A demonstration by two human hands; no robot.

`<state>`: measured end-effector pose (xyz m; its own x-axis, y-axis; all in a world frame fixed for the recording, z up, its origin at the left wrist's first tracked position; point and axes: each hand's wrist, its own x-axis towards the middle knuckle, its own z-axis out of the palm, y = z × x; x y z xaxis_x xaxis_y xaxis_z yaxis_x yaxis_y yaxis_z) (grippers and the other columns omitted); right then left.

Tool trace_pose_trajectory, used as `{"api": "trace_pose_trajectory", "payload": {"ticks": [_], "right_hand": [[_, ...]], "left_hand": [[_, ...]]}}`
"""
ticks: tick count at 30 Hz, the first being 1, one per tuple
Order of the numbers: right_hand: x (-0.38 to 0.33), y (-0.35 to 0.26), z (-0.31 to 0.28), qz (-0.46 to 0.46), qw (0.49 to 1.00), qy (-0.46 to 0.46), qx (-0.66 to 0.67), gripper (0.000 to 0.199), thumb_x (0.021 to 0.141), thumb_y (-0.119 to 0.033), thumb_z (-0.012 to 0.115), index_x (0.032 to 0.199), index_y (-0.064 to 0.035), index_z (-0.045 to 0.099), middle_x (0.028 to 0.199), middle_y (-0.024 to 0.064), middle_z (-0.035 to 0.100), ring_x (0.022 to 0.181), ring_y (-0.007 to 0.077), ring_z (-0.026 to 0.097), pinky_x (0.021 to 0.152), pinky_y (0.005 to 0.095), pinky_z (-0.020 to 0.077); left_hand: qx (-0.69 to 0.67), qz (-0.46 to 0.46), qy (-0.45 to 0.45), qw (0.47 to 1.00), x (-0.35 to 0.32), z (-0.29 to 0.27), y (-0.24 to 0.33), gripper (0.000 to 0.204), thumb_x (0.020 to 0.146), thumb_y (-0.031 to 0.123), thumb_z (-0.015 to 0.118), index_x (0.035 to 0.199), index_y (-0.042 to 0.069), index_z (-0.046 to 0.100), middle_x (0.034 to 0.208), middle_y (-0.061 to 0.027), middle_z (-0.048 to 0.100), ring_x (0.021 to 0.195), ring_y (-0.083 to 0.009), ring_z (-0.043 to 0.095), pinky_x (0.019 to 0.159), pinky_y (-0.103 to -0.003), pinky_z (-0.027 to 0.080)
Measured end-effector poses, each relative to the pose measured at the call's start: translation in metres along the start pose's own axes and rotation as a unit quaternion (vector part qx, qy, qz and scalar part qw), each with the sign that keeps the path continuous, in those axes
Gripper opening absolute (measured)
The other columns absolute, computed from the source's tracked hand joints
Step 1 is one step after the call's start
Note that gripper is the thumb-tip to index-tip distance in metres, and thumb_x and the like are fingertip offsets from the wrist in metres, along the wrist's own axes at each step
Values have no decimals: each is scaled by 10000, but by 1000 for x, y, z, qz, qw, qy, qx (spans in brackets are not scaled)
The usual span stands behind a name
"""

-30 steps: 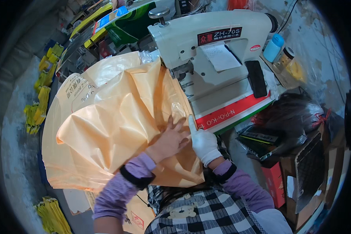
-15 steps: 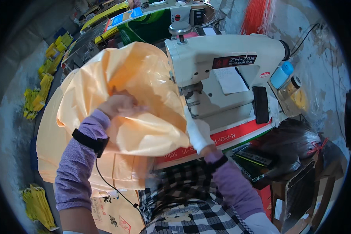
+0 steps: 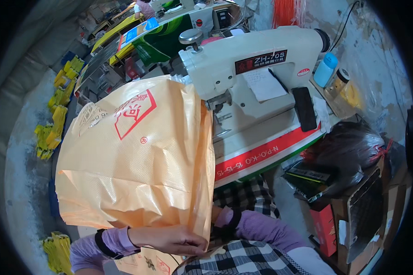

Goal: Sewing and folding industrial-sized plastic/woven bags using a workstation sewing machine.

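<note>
A worker holds up a large orange woven sack (image 3: 137, 160) in front of an industrial sewing machine (image 3: 252, 68).

The sack fills the frame from about nine o'clock to the centre, its printed red emblem facing up and its right edge hanging just beside the machine's needle area. The left hand (image 3: 170, 239), at six o'clock, lies bare below the sack's lower edge, fingers curled and touching the fabric; whether it grips cannot be told. The right hand is hidden behind the sack, only its purple sleeve (image 3: 257, 227) showing at five o'clock, so its state cannot be told. A dark phone (image 3: 304, 109) rests on the machine's bed at two o'clock, a blue bottle (image 3: 326, 69) beyond it. Yellow bundles (image 3: 50, 133) lie on the floor at nine o'clock.
</note>
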<state>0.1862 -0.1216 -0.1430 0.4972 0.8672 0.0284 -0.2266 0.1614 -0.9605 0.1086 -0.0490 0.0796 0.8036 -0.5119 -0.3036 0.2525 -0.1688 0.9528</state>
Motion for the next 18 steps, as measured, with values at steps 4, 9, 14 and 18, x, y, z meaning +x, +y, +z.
{"api": "trace_pose_trajectory", "payload": {"ticks": [4,9,14,18], "right_hand": [[9,-20,-41,3,958,-236,-161,286,888,-201,569,1150,-99,625,1213,153,592,1128,283,546,972,387,439],[17,-124,-76,-217,896,40,-384,292,812,-136,589,1090,-182,665,1247,105,596,1196,292,522,1051,521,363],[-15,-127,-79,-250,727,-337,-543,140,814,-249,600,927,-205,671,1144,-3,649,1280,270,461,1090,669,186],[-47,-80,-99,-201,846,-302,-392,233,868,-314,647,1038,-163,700,1121,64,657,1210,277,520,1048,558,329]], "left_hand": [[-48,-116,132,983,-19,6,-4,222,958,210,613,1089,47,539,789,-71,587,629,-97,552,577,-274,453],[-52,-253,185,948,-10,8,-19,584,891,185,710,1379,96,402,854,-53,650,613,-50,541,509,-209,435],[374,-157,74,911,31,14,-22,234,916,266,565,1057,81,543,711,-154,626,627,-337,637,521,-464,472],[509,-82,-31,856,63,-24,-16,192,902,245,549,860,72,621,760,-118,648,705,-286,657,642,-425,495]]}}
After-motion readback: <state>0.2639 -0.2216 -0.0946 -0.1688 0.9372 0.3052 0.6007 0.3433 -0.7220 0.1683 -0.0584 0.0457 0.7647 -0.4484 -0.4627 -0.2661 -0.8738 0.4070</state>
